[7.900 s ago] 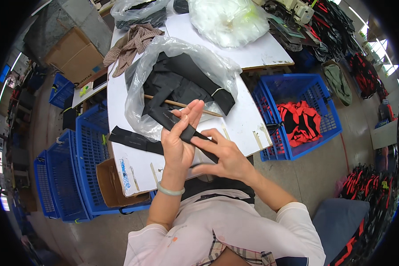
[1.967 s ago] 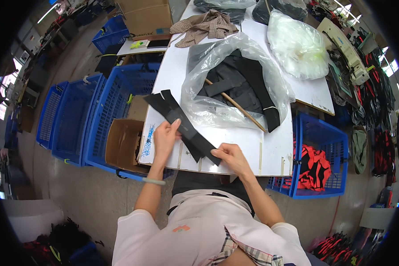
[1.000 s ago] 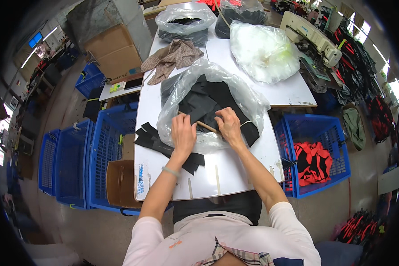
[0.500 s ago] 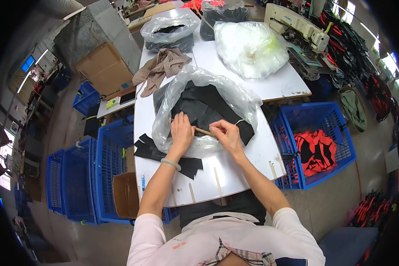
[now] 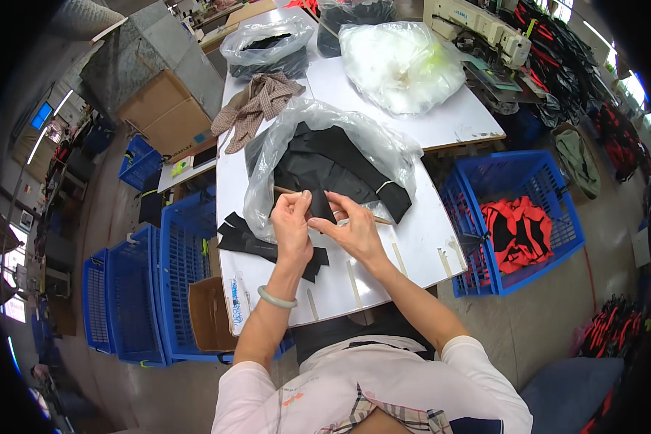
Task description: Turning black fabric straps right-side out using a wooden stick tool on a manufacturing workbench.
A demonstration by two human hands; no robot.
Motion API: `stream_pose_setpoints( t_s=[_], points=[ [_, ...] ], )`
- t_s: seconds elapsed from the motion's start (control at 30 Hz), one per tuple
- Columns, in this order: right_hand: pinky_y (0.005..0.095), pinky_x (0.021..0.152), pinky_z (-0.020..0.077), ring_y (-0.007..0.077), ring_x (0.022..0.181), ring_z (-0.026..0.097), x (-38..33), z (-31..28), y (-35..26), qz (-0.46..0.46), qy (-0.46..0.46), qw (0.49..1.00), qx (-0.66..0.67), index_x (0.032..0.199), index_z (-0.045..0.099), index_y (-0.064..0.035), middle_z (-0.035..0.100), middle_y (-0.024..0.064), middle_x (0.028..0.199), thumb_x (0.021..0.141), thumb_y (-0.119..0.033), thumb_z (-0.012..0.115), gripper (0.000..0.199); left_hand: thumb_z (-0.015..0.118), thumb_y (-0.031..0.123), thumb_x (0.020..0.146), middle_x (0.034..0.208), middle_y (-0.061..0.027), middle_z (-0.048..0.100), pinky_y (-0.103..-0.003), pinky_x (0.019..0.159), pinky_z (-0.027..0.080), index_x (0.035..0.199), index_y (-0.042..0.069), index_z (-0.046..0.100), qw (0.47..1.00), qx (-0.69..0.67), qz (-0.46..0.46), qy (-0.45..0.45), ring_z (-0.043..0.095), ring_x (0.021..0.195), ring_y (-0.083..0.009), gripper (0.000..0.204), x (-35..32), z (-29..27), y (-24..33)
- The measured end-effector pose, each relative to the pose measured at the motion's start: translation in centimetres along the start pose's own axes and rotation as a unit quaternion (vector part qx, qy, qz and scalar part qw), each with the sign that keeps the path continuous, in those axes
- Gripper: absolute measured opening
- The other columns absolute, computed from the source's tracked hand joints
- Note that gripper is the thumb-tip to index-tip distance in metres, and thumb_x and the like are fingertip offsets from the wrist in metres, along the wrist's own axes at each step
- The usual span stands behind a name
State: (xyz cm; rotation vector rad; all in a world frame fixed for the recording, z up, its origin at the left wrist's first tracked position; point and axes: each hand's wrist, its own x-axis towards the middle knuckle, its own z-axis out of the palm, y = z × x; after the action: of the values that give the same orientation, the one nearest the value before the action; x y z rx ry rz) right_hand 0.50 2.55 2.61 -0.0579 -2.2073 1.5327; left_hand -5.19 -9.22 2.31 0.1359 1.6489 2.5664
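A small black fabric piece (image 5: 320, 205) is stretched upright between my hands at the front of an open clear plastic bag (image 5: 264, 163). My left hand (image 5: 291, 223) pinches its left edge, and my right hand (image 5: 353, 233) grips its right edge between thumb and fingers. Behind my hands a thin wooden stick (image 5: 382, 220) lies across the bag's front, its middle hidden. The bag holds a pile of black fabric pieces (image 5: 307, 163), some spilling over its right rim. More black fabric strips (image 5: 259, 248) lie on the white table (image 5: 333, 293) beside my left forearm.
A checked brown cloth (image 5: 257, 108), a bag of black pieces (image 5: 271, 54) and a bag of white material (image 5: 405, 69) sit farther back. Blue crates (image 5: 134, 296) stand to the left; another blue crate (image 5: 459, 239) with red-black fabric is right. A sewing machine (image 5: 481, 29) stands back right.
Both hands have come off the stick and closer together, and now hold up a black fabric piece. The whole view has shifted slightly.
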Motion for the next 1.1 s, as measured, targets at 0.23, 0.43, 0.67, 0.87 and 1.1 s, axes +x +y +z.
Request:
stream_pose_setpoints(
  t_s=[0.23, 0.43, 0.67, 0.87, 1.1],
  points=[
    [0.0201, 0.058, 0.0473, 0.0072, 0.064, 0.059, -1.6, -0.5, -0.6, 0.073, 0.018, 0.989, 0.130, 0.103, 0.064, 0.0046, 0.065, 0.0050, 0.074, 0.076, -0.008, 0.072, 0.031, 0.063, 0.006, 0.085, 0.099, -0.0122, 0.062, -0.029, 0.090, 0.044, 0.097, 0.000, 0.050, 0.997, -0.062, 0.046, -0.030, 0.059, 0.096, -0.0163, 0.018, -2.5, 2.2, 0.4],
    [0.0207, 0.057, 0.0454, 0.0064, 0.064, 0.055, -3.0, -1.6, -0.9, 0.059, -0.070, 0.979, 0.184, 0.099, 0.066, 0.0029, 0.065, 0.0063, 0.079, 0.077, -0.007, 0.069, 0.024, 0.065, 0.014, 0.083, 0.105, -0.0205, 0.063, -0.029, 0.078, 0.051, 0.097, -0.003, 0.057, 0.985, -0.034, -0.025, -0.165, 0.063, 0.088, -0.0192, 0.024, -3.8, 2.5, 2.0],
    [0.0224, 0.071, 0.0528, 0.0115, 0.078, 0.063, -4.2, -3.9, -1.9, 0.080, -0.023, 0.962, 0.259, 0.103, 0.064, 0.0046, 0.065, 0.0091, 0.094, 0.081, -0.004, 0.066, 0.024, 0.060, 0.026, 0.089, 0.082, -0.0222, 0.065, -0.039, 0.075, 0.054, 0.087, 0.001, 0.050, 0.956, -0.211, -0.203, 0.023, 0.065, 0.077, -0.0303, 0.027, -3.2, 2.4, 3.3],
    [0.0268, 0.064, 0.0475, 0.0171, 0.079, 0.059, -3.7, -3.7, -2.7, -0.147, 0.011, 0.989, 0.024, 0.097, 0.068, -0.0047, 0.062, 0.0083, 0.092, 0.069, 0.001, 0.072, 0.029, 0.062, 0.024, 0.087, 0.085, -0.0218, 0.065, -0.037, 0.078, 0.053, 0.082, -0.002, 0.055, 0.920, -0.265, -0.290, -0.008, 0.065, 0.079, -0.0309, 0.028, -3.2, 2.2, 2.3],
    [0.0308, 0.058, 0.0452, 0.0213, 0.070, 0.057, -2.9, -3.1, -4.2, -0.291, 0.043, 0.948, -0.120, 0.080, 0.064, -0.0014, 0.060, 0.0072, 0.079, 0.062, 0.006, 0.067, 0.020, 0.067, 0.019, 0.083, 0.074, -0.0049, 0.059, -0.027, 0.064, 0.048, 0.082, 0.000, 0.055, 0.979, -0.128, -0.158, 0.028, 0.059, 0.068, -0.0112, 0.022, -4.5, 2.6, 2.1]
  ],
)
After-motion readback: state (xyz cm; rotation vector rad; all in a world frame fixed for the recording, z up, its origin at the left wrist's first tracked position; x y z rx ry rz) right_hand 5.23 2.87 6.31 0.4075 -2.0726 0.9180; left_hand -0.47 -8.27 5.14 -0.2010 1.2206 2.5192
